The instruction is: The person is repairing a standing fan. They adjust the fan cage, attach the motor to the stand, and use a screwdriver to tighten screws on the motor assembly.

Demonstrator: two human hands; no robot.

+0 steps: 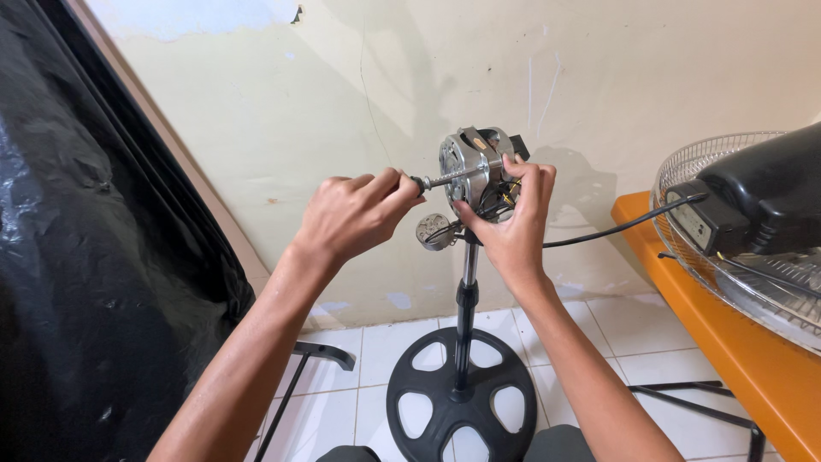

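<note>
Left hand [359,214] clenched round screwdriver handle, metal shaft [446,179] levelled at bare silver fan motor [473,171] atop black stand pole [467,299]; right hand [511,218] clamped around motor, steadying it against the push.

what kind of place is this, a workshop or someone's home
Probably a room in a home used for small repairs, not a fitted workshop: white floor tiles, a scuffed, peeling painted wall, and an orange table bearing another fan. Both hands work on a stripped fan motor atop its stand.
</note>
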